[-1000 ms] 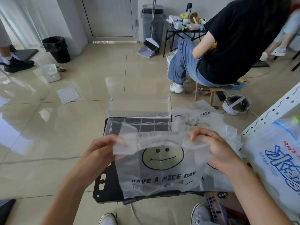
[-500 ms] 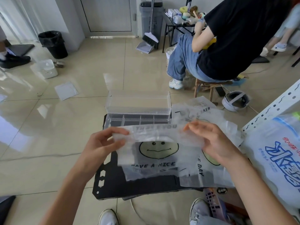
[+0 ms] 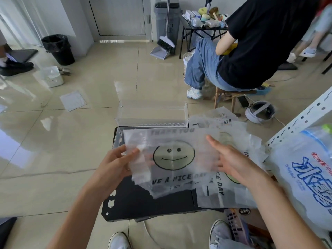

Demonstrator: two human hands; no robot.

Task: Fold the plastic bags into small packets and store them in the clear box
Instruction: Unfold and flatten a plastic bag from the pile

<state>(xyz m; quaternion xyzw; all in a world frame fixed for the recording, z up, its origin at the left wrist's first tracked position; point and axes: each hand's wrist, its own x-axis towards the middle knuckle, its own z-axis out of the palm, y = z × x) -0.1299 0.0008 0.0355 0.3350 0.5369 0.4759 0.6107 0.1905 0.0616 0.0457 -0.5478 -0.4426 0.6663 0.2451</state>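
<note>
A translucent plastic bag (image 3: 172, 159) printed with a smiley face and "HAVE A NICE DAY" lies spread over the black low table (image 3: 136, 203). My left hand (image 3: 115, 164) pinches its left edge between thumb and fingers. My right hand (image 3: 231, 162) lies flat, fingers straight, on the bag's right side. The clear box (image 3: 152, 114) stands with its lid up at the table's far edge, just beyond the bag. More of the same bags (image 3: 239, 191) are piled under and to the right of my right hand.
A white metal rack (image 3: 305, 119) holding a large blue-printed bag (image 3: 305, 178) stands at the right. A person in black sits on a wooden stool (image 3: 226, 97) beyond the table. My shoes (image 3: 221, 236) are below the table's near edge. A white helmet-like device (image 3: 258, 112) lies on the floor.
The bag has been lowered from being held up in both hands to lying flatter over the table. My right hand let go of its top edge and opened flat on it.
</note>
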